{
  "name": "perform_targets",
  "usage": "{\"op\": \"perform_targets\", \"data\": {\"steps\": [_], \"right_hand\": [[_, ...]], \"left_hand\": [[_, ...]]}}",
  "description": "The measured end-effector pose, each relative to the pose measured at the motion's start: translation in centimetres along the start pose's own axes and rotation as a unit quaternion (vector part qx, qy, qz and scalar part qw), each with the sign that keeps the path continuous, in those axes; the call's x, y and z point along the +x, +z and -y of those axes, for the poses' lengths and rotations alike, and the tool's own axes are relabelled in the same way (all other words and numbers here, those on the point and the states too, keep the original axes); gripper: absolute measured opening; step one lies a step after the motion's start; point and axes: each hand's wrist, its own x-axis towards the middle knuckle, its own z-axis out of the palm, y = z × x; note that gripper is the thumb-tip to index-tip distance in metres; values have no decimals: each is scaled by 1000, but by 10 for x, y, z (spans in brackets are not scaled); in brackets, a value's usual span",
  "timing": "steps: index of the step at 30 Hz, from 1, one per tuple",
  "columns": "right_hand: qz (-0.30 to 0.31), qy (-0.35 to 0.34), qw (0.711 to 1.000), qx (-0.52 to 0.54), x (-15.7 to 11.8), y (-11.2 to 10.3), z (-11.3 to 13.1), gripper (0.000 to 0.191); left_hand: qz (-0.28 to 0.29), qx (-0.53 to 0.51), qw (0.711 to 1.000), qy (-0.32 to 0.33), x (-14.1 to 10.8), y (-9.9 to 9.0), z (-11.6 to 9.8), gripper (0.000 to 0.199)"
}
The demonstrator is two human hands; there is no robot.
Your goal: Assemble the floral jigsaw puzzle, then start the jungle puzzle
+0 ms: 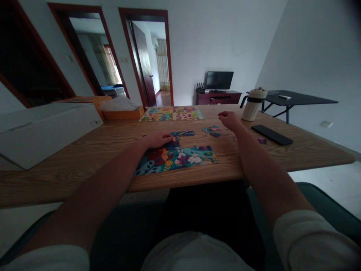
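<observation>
A partly assembled jigsaw puzzle (175, 159) with rabbits and bright foliage lies on the wooden table (225, 165) in front of me. My left hand (158, 140) rests flat on its far edge, touching the pieces there. A dark blue group of pieces (182, 133) sits just past my fingertips. My right hand (229, 120) hovers with curled fingers over the far side of the table, holding nothing visible. Loose pieces (211, 130) lie just left of it, and a purple piece (261, 140) lies to its right. A colourful picture sheet or box lid (172, 113) lies at the far edge.
A cream tumbler (253, 105) and a black remote or phone (272, 134) stand at the right. A white box (47, 131) and an orange tray (122, 113) occupy the left end. Behind are a dark side table (299, 98) and a television (219, 80).
</observation>
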Motion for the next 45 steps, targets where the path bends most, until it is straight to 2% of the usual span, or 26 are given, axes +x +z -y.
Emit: {"op": "perform_targets", "data": {"steps": [3,7,10,17,22,24,29,33,36,40,45], "right_hand": [[49,21,998,-39,-3,3,-4,35],[140,3,986,-96,-10,18,2,38],[183,-24,974,-132,-14,30,8,42],[216,-216,932,-194,-27,61,38,59],[248,-271,906,-212,-33,77,48,47],[250,-267,909,-200,-31,79,48,46],[259,-206,934,-135,-17,85,44,55],[274,-216,929,-124,-10,92,38,47],[277,-215,928,-130,-9,95,36,47],[274,-214,929,-124,-12,92,38,47],[274,-166,941,-108,-16,83,42,54]], "left_hand": [[10,-2,1000,2,-1,-2,-2,57],[11,-4,1000,5,-4,-5,-6,55],[10,-6,1000,1,-5,-6,-8,57],[9,-7,1000,-9,-3,-4,-9,56],[5,-4,1000,-15,-3,-3,-8,54],[5,-2,1000,-11,-3,-3,-8,54],[6,-1,1000,10,-3,-3,-12,59],[-12,17,1000,23,3,3,-15,60],[-14,27,999,30,6,7,-19,65],[-4,31,999,22,4,8,-25,65],[2,33,999,13,0,6,-29,62]]}}
